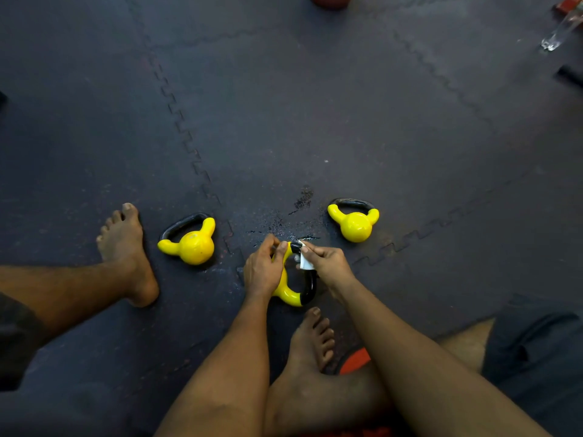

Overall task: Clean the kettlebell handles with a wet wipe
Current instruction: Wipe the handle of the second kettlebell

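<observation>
Head view, looking down at a dark rubber-mat floor [315, 121] w/ puzzle-edge seams. Person sits barefoot. Centre: middle kettlebell [287, 294], yellow, lies tipped on the floor between both hands. Left hand [263, 269] curls round its yellow side. Right hand [328, 263] pinches a white wet wipe [305, 260] against the black handle [310, 287]. Left kettlebell [193, 245] rests near the left foot [126, 247]; right kettlebell [355, 227] sits apart on the other side. Wet patch [284, 223] on the floor just beyond the hands. Right foot [312, 339] is just below the middle kettlebell.
</observation>
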Demonstrator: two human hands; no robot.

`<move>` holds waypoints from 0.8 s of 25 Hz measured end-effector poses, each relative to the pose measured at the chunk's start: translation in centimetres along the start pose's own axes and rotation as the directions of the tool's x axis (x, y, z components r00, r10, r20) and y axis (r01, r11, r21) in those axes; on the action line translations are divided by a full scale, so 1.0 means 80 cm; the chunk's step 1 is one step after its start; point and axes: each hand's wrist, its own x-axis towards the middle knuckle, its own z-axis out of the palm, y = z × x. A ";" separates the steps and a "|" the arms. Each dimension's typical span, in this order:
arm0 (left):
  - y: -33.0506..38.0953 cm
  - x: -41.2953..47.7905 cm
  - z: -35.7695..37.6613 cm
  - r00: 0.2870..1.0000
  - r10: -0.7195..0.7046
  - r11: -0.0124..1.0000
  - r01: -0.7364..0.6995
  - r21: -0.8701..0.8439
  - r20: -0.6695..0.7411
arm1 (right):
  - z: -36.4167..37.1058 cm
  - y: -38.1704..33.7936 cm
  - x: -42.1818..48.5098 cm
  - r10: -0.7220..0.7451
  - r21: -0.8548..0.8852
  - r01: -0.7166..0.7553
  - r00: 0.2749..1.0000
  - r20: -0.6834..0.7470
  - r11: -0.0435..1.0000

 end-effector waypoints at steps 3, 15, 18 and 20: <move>0.001 -0.001 -0.001 1.000 -0.007 1.000 0.007 -0.003 -0.008 | 0.000 0.003 -0.018 -0.072 -0.159 0.056 0.992 -0.100 0.986; -0.010 0.007 0.003 0.992 -0.099 0.994 0.095 -0.055 -0.076 | 0.026 -0.027 -0.003 -0.104 -0.390 0.019 0.975 -0.198 0.920; -0.008 0.005 0.005 0.992 -0.095 0.995 0.092 -0.045 -0.088 | 0.016 -0.009 0.001 0.055 0.043 -0.053 0.996 -0.064 0.998; -0.006 0.005 0.005 0.991 -0.095 0.995 0.091 -0.039 -0.092 | 0.015 0.004 -0.007 0.080 0.151 -0.071 0.995 -0.056 0.986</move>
